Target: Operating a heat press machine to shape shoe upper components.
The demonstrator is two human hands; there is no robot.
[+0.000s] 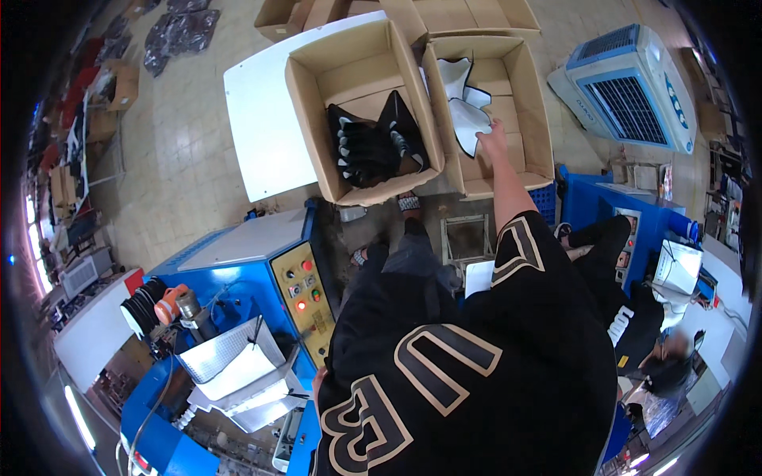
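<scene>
My right hand (493, 140) reaches down into the right-hand cardboard box (514, 170). Its thumb and fingers are closed on the edge of a white curved piece with a dark rim (468, 125). More white pieces of that kind (455, 77) lie farther back in the box. In the cardboard box to its left (349, 75) sit stacked black curved pieces (367, 151), several with pale edges showing. Only a sliver of my left hand (319, 382) shows beside my black shirt, near the blue machine; its fingers are hidden.
A blue machine (230, 247) with a yellow button panel (304, 289) stands at my left. A white board (266, 119) lies beside the boxes. An air cooler (627, 91) stands at the far right. A co-worker in black (639, 325) sits by another blue machine (591, 206).
</scene>
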